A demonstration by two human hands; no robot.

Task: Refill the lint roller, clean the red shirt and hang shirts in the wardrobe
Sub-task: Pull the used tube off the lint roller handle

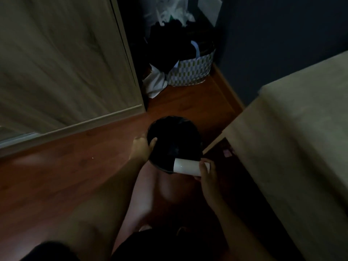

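Observation:
A small round bin lined with a black bag (174,142) stands on the wooden floor in front of my knees. My left hand (142,147) grips its left rim, thumb over the edge. A white cardboard roll (186,167) lies sideways over the bin's near rim, and my right hand (207,171) is shut on its right end. No red shirt or lint roller handle shows in this dim view.
A wardrobe with a pale sliding door (66,68) fills the left. A patterned bag (192,70) stuffed with dark clothes and white plastic bags sits in the far corner. A bed edge (293,138) runs along the right. Wooden floor (66,178) stretches to the left.

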